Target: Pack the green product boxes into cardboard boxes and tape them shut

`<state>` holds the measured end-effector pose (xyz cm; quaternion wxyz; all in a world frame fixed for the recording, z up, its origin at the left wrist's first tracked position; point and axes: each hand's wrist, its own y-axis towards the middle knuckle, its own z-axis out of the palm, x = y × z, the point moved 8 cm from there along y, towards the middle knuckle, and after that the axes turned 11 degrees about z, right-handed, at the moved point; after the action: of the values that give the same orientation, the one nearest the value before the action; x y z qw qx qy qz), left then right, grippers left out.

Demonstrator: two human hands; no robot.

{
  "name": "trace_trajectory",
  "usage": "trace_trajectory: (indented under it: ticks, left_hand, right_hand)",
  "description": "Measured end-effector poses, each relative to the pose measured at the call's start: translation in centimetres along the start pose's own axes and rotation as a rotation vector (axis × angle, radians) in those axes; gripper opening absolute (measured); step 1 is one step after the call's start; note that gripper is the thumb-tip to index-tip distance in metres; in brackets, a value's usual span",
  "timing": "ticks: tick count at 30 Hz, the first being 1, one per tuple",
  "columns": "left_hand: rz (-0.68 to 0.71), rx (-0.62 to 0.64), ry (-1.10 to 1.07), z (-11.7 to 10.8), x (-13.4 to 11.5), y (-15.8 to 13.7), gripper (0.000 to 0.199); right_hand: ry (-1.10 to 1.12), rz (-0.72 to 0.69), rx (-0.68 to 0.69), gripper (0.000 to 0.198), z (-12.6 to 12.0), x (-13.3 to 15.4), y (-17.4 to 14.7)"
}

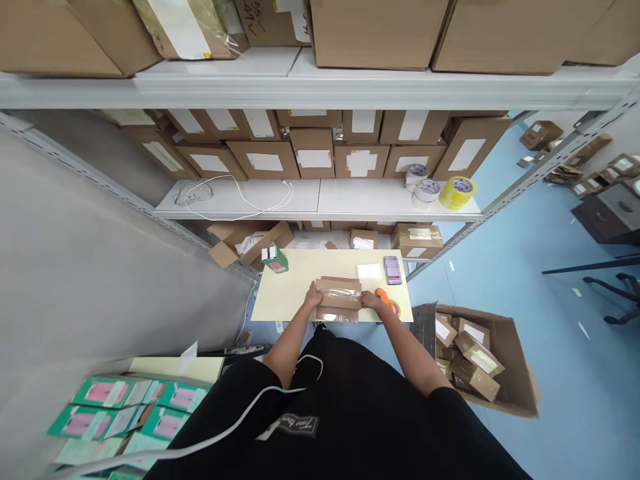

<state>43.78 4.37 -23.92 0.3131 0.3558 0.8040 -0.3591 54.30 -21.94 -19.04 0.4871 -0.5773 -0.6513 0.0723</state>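
Note:
A small brown cardboard box [339, 293] lies on the pale yellow table [295, 303] in front of me, with shiny clear tape across its top and flaps along its near and far sides. My left hand [314, 295] is closed on the box's left end. At the right end, my right hand [369, 300] grips the box, its fingertips partly hidden. Just beyond that hand lies an orange tape dispenser [382, 296] with a roll of tape. A white paper [369, 271] and a phone-like purple item [393, 270] rest behind it. A green box [275, 259] stands at the table's far left corner.
Shelves [280, 195] loaded with cartons rise behind the table, holding white tape rolls [427, 191], yellow tape rolls [457, 192] and a white cable [240, 193]. An open carton [515, 360] of packed boxes sits on the floor at right. Green packages [105, 392] are stacked at lower left.

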Motion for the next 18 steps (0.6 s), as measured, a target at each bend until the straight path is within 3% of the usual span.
trace_trajectory:
  ticks: [2, 5, 9, 11, 13, 16, 18]
  left_hand:
    - [-0.033, -0.031, -0.023, -1.5, 0.3, -0.2, 0.098]
    - [-0.038, -0.173, -0.047, -4.9, 0.5, -0.7, 0.091]
    - [0.171, -0.301, -0.107, -8.0, -1.2, -0.7, 0.08]
    - [0.232, -0.288, -0.129, -7.7, -1.6, -0.6, 0.071]
    - [0.187, -0.258, -0.135, -6.5, -1.0, -0.9, 0.067]
    - [0.03, -0.182, -0.147, -3.8, 0.9, -1.8, 0.081]
    - [0.003, -0.112, -0.146, -2.1, 1.7, -2.6, 0.09]
  right_hand:
    - [0.064, -0.016, 0.034, 0.044, -0.1, 0.1, -0.7]
    - [0.202, -0.034, 0.028, 0.055, 0.0, 1.1, -1.6]
    - [0.302, -0.075, -0.191, 0.068, 0.0, 2.9, -2.1]
    - [0.34, -0.108, -0.254, 0.066, 0.5, 3.6, -1.8]
    - [0.366, -0.122, -0.24, 0.063, 1.5, 3.5, -1.0]
    - [0.354, -0.075, -0.206, 0.061, 3.1, 1.6, 0.5]
    - [0.302, -0.012, -0.184, 0.058, 4.1, -0.2, 1.3]
